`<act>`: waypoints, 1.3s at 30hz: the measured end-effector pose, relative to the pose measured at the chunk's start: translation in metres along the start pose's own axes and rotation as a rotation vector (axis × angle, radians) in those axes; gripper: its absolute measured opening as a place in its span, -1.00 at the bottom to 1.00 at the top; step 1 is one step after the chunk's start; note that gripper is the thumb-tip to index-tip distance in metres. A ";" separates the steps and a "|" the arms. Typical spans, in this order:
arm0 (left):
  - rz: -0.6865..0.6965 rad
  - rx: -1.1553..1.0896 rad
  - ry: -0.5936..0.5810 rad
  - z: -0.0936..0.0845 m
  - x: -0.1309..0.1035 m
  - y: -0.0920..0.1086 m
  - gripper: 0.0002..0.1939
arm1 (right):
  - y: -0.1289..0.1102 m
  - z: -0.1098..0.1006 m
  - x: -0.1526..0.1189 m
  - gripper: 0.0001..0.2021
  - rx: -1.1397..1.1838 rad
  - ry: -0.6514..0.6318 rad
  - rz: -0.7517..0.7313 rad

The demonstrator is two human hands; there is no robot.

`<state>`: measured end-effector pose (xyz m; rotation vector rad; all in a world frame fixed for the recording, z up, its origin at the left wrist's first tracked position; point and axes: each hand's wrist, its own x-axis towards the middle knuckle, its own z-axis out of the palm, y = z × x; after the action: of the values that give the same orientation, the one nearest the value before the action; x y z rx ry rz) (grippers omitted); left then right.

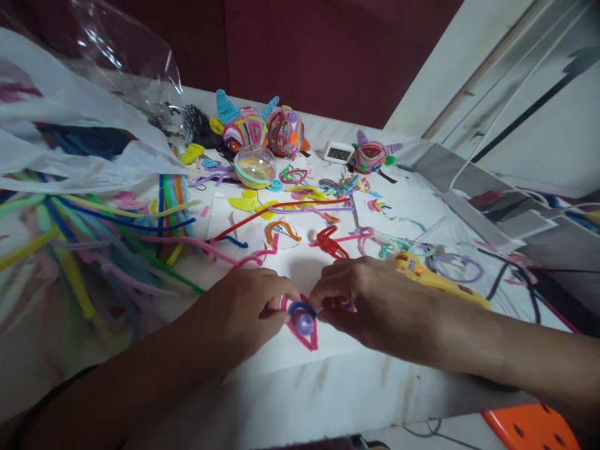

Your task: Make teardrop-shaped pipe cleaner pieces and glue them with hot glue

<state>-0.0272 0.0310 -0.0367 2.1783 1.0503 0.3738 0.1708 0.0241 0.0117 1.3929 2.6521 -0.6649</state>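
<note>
Near the front of the table, my left hand [255, 306] pinches a small pipe-cleaner piece [310, 340] between thumb and fingers. The piece has a pink pointed outline, with a purple coil [304, 324] inside. A dark blue pipe cleaner [300, 307] curves over the coil. My right hand [354, 300] is closed at the other side, its fingertips at the end of the blue strand; its grip is partly hidden. Just beyond the right hand lies a bent red pipe cleaner [330, 242]. An orange pipe-cleaner arc [284, 229] rests on white paper.
Loose pipe cleaners [84, 275] spread across the left, beside a plastic bag [89, 131]. Behind are decorated balls [246, 128], a clear bowl [254, 167] and a small digital clock [338, 152]. A yellow glue gun [435, 281] lies beyond my right forearm.
</note>
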 end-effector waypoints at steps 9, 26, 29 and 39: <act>0.036 0.032 -0.036 0.000 0.003 -0.001 -0.85 | -0.001 0.003 0.001 -0.80 0.034 -0.009 -0.010; -0.011 0.041 -0.067 0.001 0.004 -0.002 -0.70 | -0.002 0.009 0.007 -0.81 -0.020 0.017 -0.003; 0.018 0.046 -0.067 0.002 0.004 -0.002 -0.71 | -0.007 0.007 0.008 -0.82 -0.044 -0.015 0.010; 0.077 0.067 -0.047 0.002 0.003 -0.007 -0.75 | -0.005 0.002 0.014 -0.80 -0.081 -0.053 0.008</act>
<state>-0.0279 0.0354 -0.0429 2.2809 0.9682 0.3249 0.1581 0.0313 0.0079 1.3452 2.6008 -0.5786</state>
